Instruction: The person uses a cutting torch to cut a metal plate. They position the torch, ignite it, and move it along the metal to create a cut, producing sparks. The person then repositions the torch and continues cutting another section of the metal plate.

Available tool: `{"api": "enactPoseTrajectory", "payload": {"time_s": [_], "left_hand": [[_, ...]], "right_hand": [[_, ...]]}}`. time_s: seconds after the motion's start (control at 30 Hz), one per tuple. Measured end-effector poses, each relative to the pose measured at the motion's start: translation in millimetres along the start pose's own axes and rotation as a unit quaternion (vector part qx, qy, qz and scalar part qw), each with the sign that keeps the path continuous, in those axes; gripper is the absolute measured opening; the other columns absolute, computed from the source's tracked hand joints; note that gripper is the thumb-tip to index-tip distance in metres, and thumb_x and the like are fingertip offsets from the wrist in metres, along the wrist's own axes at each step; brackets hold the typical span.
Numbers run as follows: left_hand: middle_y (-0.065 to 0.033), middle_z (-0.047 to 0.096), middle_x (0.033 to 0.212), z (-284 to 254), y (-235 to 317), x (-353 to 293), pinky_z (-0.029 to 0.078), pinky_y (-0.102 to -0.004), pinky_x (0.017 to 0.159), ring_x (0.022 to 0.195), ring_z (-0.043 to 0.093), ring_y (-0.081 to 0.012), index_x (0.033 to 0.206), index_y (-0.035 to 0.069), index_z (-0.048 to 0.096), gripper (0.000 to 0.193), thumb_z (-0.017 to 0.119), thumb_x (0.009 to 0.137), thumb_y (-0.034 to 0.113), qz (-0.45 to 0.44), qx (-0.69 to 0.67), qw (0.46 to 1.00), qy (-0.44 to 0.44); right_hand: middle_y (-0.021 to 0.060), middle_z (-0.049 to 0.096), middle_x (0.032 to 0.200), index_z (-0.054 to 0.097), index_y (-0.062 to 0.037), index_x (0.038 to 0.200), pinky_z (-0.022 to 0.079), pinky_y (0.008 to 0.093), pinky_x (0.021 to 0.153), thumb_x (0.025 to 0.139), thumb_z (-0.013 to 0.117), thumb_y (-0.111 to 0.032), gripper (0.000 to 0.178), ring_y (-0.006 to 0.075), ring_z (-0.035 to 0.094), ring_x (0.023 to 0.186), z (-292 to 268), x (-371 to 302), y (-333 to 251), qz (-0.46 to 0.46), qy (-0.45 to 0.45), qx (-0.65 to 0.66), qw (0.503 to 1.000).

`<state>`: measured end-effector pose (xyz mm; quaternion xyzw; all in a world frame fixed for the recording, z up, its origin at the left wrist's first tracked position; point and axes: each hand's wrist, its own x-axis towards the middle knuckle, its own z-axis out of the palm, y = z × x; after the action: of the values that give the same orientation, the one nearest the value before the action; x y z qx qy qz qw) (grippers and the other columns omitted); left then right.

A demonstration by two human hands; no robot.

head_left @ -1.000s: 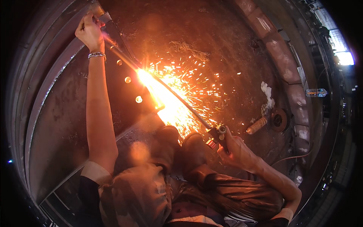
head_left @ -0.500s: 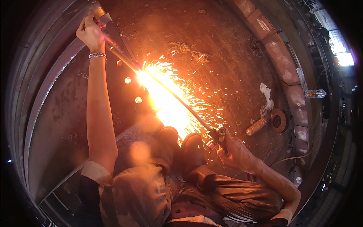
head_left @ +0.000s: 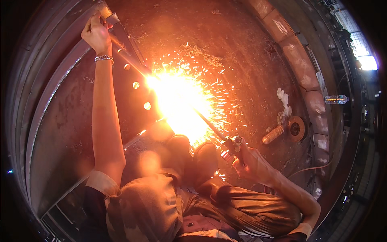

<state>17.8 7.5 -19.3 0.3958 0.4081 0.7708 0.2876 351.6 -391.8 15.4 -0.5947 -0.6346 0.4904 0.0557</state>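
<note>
The right hand is closed around the handle end of a torch, near the front edge of the floor and right of the boots. The torch's thin tube slants up and left toward the floor's middle, where its far end is lost in a white glare; sparks fan out, thickest on the right side. The left hand is well apart from the right, at the floor's far left edge, its fingers bent close together beside the upper end of a metal strip; whether they grip it cannot be told. The strip runs down and right from there into the glare. A chain bracelet circles the left wrist. Three round bright spots lie in a row left of the glare. Toward the floor's right edge, a ribbed roll lies just beside a round spool, with a white patch above them. Beyond that edge, outside a curved row of blocks, is a clear bottle. A thin cable bends near the right forearm. Trousers cover the person's bent legs.
</note>
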Motion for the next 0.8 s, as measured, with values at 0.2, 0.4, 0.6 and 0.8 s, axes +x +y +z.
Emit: {"api": "enactPoseTrajectory", "payload": {"time_s": [0.2,0.4,0.6,0.8], "left_hand": [[-0.0003,0.046,0.058,2.6,2.4,-2.2,0.049,-0.0302,0.055,0.05,0.04,-0.009,0.061,0.002,0.053,0.028,0.061,0.087,0.011,0.002,0.01,1.0,0.004],[-0.0014,0.047,0.058,3.0,3.7,-2.5,0.049,-0.0303,0.056,0.051,0.041,-0.0097,0.062,0.001,0.054,0.028,0.06,0.087,0.011,-0.001,0.006,1.0,0.003],[-0.002,0.048,0.058,1.3,2.7,-1.9,0.049,-0.0304,0.056,0.051,0.042,-0.0108,0.062,0.0,0.054,0.028,0.059,0.088,0.01,0.006,0.019,1.0,-0.006],[-0.0017,0.047,0.058,1.1,2.9,-2.7,0.049,-0.0302,0.057,0.051,0.041,-0.0105,0.062,0.0,0.054,0.028,0.059,0.088,0.01,0.014,0.018,1.0,-0.009]], "right_hand": [[0.0168,0.057,0.064,0.03,0.0071,0.132,0.046,0.0441,0.053,0.083,0.055,-0.003,0.056,0.0372,0.061,0.057,2.6,1.2,0.4,-0.08,0.065,-0.024,0.994],[0.0144,0.057,0.062,0.031,0.0062,0.131,0.047,0.0411,0.051,0.083,0.055,-0.001,0.054,0.0325,0.063,0.055,4.1,-0.5,-0.7,-0.042,0.062,0.006,0.997],[0.028,0.06,0.086,0.021,0.0209,0.138,0.047,0.0525,0.068,0.08,0.06,-0.002,0.073,0.0472,0.059,0.074,1.5,-2.3,-1.9,0.014,0.012,0.041,0.999],[0.0277,0.059,0.083,0.019,0.0221,0.138,0.046,0.0526,0.067,0.08,0.059,-0.003,0.075,0.0467,0.058,0.072,-0.9,-2.0,-5.8,0.022,0.005,0.037,0.999]]}}
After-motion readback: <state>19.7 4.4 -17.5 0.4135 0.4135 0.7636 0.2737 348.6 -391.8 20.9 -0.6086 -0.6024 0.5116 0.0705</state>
